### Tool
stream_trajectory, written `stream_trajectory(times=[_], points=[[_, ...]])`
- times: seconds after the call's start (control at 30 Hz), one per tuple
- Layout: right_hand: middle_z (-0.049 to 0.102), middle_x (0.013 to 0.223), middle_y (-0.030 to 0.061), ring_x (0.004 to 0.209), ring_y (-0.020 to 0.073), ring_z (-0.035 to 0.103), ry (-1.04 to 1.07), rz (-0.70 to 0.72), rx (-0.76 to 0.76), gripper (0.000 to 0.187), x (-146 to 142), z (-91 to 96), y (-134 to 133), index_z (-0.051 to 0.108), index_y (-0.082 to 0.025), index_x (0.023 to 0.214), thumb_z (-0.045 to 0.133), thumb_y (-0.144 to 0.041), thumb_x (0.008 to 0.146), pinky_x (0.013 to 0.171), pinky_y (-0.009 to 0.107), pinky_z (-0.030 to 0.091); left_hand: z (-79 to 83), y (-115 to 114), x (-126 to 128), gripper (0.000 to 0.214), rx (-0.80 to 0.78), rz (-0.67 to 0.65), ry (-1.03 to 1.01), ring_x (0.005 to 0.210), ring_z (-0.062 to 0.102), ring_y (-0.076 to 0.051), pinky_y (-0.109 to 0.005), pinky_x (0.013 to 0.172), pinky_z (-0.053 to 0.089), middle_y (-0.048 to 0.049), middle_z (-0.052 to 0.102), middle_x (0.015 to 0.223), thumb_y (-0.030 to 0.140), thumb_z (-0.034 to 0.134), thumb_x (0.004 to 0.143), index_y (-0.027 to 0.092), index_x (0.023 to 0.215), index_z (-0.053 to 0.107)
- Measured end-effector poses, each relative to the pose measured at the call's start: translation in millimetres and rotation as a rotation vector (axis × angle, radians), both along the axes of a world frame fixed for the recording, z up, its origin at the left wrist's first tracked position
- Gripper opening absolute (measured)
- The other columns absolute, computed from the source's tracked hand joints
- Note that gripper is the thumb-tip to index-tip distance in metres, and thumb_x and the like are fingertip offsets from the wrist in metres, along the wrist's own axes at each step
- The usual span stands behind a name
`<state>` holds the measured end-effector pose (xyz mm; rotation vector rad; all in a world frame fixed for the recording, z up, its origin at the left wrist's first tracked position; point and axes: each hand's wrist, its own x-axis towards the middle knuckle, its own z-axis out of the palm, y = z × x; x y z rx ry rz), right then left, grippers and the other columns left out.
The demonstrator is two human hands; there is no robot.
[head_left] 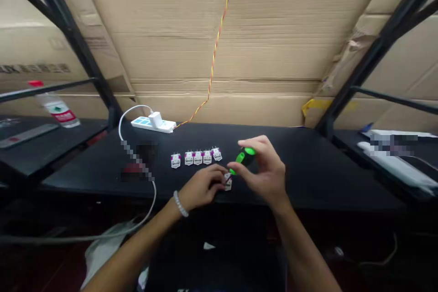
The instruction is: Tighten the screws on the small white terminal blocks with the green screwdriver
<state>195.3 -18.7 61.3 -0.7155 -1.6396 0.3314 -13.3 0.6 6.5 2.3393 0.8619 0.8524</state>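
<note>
My left hand point(201, 187), with a bead bracelet on its wrist, pinches a small white connector block point(228, 182) against the black table point(308, 169). My right hand point(265, 169) is wrapped round a green and black screwdriver point(243, 159), whose tip points down at that block. Just behind, several more white blocks point(197, 158) with purple marks lie in a row on the table.
A white power strip point(153, 123) with a plugged charger and white cable lies at the back left; a red-yellow wire point(217, 45) runs up the cardboard wall. A water bottle point(56, 107) lies on the left bench. Black frame bars stand at both sides.
</note>
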Motion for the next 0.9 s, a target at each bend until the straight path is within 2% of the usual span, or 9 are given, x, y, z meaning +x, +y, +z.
stream_trajectory(times=[0.07, 0.17, 0.23, 0.4, 0.47, 0.6, 0.67, 0.8, 0.9], points=[[0.064, 0.122, 0.0095, 0.104, 0.0246, 0.07, 0.003, 0.01, 0.009, 0.039, -2, 0.3, 1, 0.069, -0.031, 0.133, 0.077, -0.033, 0.094, 0.09, 0.045, 0.064, 0.3, -3, 2, 0.014, 0.01, 0.033, 0.005, 0.099, 0.072, -0.022, -0.036, 0.094, 0.06, -0.0075, 0.073, 0.111, 0.008, 0.064, 0.092, 0.02, 0.085, 0.067], [0.063, 0.14, 0.012, 0.11, 0.0237, 0.074, 0.08, 0.208, -0.086, 0.039, -8, 2.2, 2, 0.06, -0.032, 0.144, 0.058, -0.031, 0.106, 0.098, 0.046, 0.064, -0.7, -10, 7, 0.015, 0.035, 0.055, 0.003, 0.099, 0.071, -0.022, -0.035, 0.093, 0.06, -0.0086, 0.072, 0.113, 0.005, 0.063, 0.09, 0.02, 0.086, 0.063], [0.067, 0.137, 0.0103, 0.105, 0.0214, 0.077, 0.126, 0.285, -0.145, 0.038, -12, 4.3, 4, 0.06, -0.033, 0.144, 0.058, -0.029, 0.106, 0.097, 0.044, 0.064, -3.1, -13, 10, 0.016, 0.054, 0.072, -0.004, 0.1, 0.071, -0.023, -0.035, 0.092, 0.059, -0.0085, 0.071, 0.114, 0.005, 0.061, 0.089, 0.02, 0.088, 0.062], [0.069, 0.11, 0.0045, 0.093, 0.0194, 0.071, 0.04, 0.081, -0.018, 0.037, -17, 9.0, 15, 0.073, -0.031, 0.126, 0.082, -0.029, 0.091, 0.08, 0.035, 0.063, -10.6, -17, 15, 0.022, 0.067, 0.125, -0.016, 0.099, 0.07, -0.022, -0.034, 0.093, 0.059, -0.0068, 0.069, 0.115, 0.001, 0.058, 0.085, 0.021, 0.093, 0.062], [0.068, 0.11, 0.0059, 0.091, 0.0198, 0.068, -0.017, 0.015, 0.038, 0.038, -15, 10.1, 17, 0.073, -0.031, 0.129, 0.08, -0.031, 0.092, 0.079, 0.036, 0.062, -11.7, -17, 15, 0.021, 0.067, 0.132, -0.032, 0.098, 0.07, -0.021, -0.033, 0.093, 0.058, -0.0062, 0.069, 0.113, 0.001, 0.058, 0.086, 0.021, 0.092, 0.062], [0.071, 0.13, 0.0087, 0.098, 0.0213, 0.075, 0.0, 0.189, -0.062, 0.038, -10, 12.4, 14, 0.065, -0.034, 0.143, 0.055, -0.03, 0.107, 0.09, 0.042, 0.065, -11.9, -19, 17, 0.018, 0.073, 0.16, -0.056, 0.097, 0.07, -0.021, -0.032, 0.092, 0.058, -0.0065, 0.068, 0.113, 0.003, 0.059, 0.088, 0.021, 0.09, 0.061], [0.073, 0.13, 0.0073, 0.101, 0.0218, 0.077, 0.011, 0.24, -0.106, 0.037, -8, 14.4, 13, 0.066, -0.036, 0.142, 0.055, -0.029, 0.108, 0.091, 0.041, 0.065, -12.6, -20, 18, 0.018, 0.085, 0.189, -0.048, 0.097, 0.07, -0.021, -0.033, 0.091, 0.058, -0.0066, 0.067, 0.113, 0.003, 0.059, 0.087, 0.021, 0.09, 0.06], [0.072, 0.114, 0.0056, 0.094, 0.0207, 0.072, -0.059, 0.079, -0.024, 0.033, -7, 18.7, 15, 0.075, -0.033, 0.128, 0.076, -0.03, 0.096, 0.081, 0.036, 0.063, -16.3, -23, 22, 0.018, 0.129, 0.243, 0.012, 0.099, 0.068, -0.023, -0.037, 0.092, 0.058, -0.0085, 0.065, 0.114, 0.004, 0.056, 0.088, 0.021, 0.095, 0.058], [0.071, 0.118, 0.0075, 0.1, 0.0224, 0.072, -0.09, 0.042, 0.026, 0.033, -6, 18.4, 16, 0.074, -0.031, 0.13, 0.073, -0.03, 0.097, 0.086, 0.038, 0.063, -18.9, -24, 25, 0.018, 0.135, 0.257, 0.028, 0.103, 0.067, -0.024, -0.038, 0.094, 0.058, -0.0093, 0.064, 0.118, 0.006, 0.055, 0.089, 0.021, 0.099, 0.057]])
